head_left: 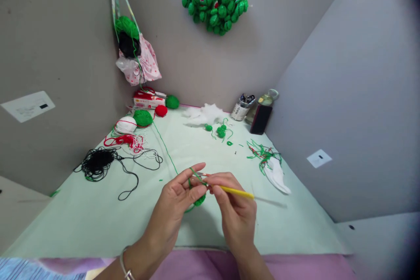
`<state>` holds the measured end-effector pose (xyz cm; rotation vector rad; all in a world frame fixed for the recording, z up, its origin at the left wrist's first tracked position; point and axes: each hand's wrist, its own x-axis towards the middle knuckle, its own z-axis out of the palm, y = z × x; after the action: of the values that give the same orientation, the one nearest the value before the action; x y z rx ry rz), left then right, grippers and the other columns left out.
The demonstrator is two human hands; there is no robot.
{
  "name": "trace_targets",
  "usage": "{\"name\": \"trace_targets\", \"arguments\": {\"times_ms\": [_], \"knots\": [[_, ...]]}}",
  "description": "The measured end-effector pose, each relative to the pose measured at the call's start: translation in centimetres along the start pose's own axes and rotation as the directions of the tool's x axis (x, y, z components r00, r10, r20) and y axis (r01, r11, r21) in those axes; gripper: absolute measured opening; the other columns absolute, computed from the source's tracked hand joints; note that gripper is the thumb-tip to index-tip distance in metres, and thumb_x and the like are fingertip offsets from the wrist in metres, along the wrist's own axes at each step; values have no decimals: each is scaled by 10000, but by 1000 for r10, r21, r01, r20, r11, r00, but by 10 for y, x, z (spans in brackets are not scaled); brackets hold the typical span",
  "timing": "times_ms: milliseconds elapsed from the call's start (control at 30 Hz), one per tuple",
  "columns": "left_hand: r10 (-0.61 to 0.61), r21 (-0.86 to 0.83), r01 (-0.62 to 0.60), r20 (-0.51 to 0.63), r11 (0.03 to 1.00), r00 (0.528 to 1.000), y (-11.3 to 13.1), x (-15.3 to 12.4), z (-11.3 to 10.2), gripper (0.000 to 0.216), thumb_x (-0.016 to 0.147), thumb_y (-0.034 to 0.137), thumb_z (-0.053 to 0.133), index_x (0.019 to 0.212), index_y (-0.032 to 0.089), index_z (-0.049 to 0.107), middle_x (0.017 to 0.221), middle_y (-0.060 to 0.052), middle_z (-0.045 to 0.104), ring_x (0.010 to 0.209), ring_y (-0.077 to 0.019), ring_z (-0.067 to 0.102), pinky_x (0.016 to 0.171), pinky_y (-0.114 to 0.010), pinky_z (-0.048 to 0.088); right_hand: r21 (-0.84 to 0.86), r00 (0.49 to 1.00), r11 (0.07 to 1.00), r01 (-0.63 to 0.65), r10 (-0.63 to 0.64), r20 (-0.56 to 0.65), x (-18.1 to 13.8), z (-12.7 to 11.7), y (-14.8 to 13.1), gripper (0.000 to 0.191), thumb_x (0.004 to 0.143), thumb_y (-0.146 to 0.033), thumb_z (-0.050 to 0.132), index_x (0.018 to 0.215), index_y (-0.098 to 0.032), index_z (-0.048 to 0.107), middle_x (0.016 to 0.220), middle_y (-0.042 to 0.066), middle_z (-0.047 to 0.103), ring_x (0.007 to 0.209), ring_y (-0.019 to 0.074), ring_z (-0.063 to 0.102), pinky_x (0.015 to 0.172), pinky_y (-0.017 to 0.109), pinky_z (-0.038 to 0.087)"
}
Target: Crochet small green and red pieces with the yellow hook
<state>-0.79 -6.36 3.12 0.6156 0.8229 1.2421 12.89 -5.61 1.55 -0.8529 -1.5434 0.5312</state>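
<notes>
Near the front middle of the table, my left hand (172, 201) pinches a small green crochet piece (200, 201) between thumb and fingers. Green yarn (166, 151) passes over its raised index finger and runs back to a green yarn ball (143, 118). My right hand (236, 210) is closed around a crochet hook (239, 191) with a yellow handle. The hook's metal end meets the yarn beside my left fingertips; the exact stitch is too small to make out.
Black yarn (97, 164) lies in loose loops at left, near red yarn (127, 141) and a white ball (125, 125). White stuffing (208, 114) and small green crochet pieces (221, 131) sit behind. Yarn scraps (264, 153) and a phone (261, 119) are at right.
</notes>
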Motion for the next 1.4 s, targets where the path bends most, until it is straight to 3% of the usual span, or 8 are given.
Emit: {"name": "trace_targets", "arguments": {"times_ms": [133, 300, 500, 733, 900, 1067, 1267, 1400], "knots": [[-83, -96, 85, 17, 992, 996, 0, 5, -3, 537, 746, 360, 937, 1241, 219, 784, 896, -19, 719, 893, -155, 610, 890, -280, 452, -233, 965, 936, 262, -261, 34, -3, -5, 0, 377, 976, -73, 607, 1235, -295, 768, 1084, 102, 778, 984, 235, 747, 786, 369, 627], [-64, -96, 60, -34, 994, 997, 1, 4, -5, 492, 746, 298, 941, 1210, 216, 800, 808, 24, 640, 770, -108, 546, 820, -242, 440, 20, 998, 1000, -8, 9, -57, 2, -11, -5, 254, 1024, -134, 575, 1053, -286, 776, 876, 33, 731, 745, 169, 679, 637, 298, 573], [-83, -120, 88, 46, 989, 995, -5, 4, -7, 515, 786, 332, 915, 1273, 237, 775, 886, -6, 675, 937, -155, 598, 927, -273, 444, -155, 978, 965, 210, -210, 16, -5, -5, 4, 347, 980, -86, 613, 1198, -302, 776, 1043, 78, 758, 965, 221, 726, 788, 353, 595], [-16, -37, 16, 14, 999, 1000, 4, 0, -9, 497, 753, 288, 934, 1231, 267, 802, 765, 37, 599, 733, -98, 512, 752, -229, 418, 264, 991, 956, -129, 135, -4, 1, -11, 3, 196, 1028, -223, 616, 1000, -276, 802, 906, 35, 758, 781, 166, 672, 683, 303, 551], [0, 2, 0, 29, 1000, 1000, -3, -2, -4, 436, 775, 312, 922, 1195, 276, 814, 785, 28, 646, 785, -113, 565, 785, -240, 435, 118, 998, 992, -39, 33, 50, 2, -4, 1, 241, 1015, -137, 606, 1066, -290, 786, 977, 39, 813, 938, 196, 741, 795, 333, 601], [-92, -113, 96, 43, 989, 995, -5, 6, -5, 469, 753, 339, 939, 1196, 245, 813, 917, -22, 729, 972, -171, 640, 923, -277, 459, -230, 943, 915, 332, -313, 114, -6, -8, 6, 418, 961, -30, 601, 1277, -266, 740, 1155, 116, 775, 1041, 229, 746, 853, 366, 623], [-90, -98, 91, 6, 991, 996, -2, 7, -7, 510, 725, 309, 950, 1209, 225, 813, 868, 0, 680, 853, -137, 596, 910, -269, 461, 41, 998, 999, -21, 23, -57, 0, -13, 0, 258, 1016, -107, 565, 1042, -261, 771, 880, 31, 740, 711, 154, 682, 635, 290, 581], [5, -63, -5, 6, 998, 1000, -9, 6, -4, 551, 803, 315, 902, 1331, 292, 748, 897, 5, 702, 947, -153, 610, 951, -271, 444, -155, 986, 974, 164, -166, -4, -4, -6, 3, 316, 968, -69, 627, 1147, -274, 788, 991, 74, 763, 911, 212, 738, 734, 329, 605]]}}
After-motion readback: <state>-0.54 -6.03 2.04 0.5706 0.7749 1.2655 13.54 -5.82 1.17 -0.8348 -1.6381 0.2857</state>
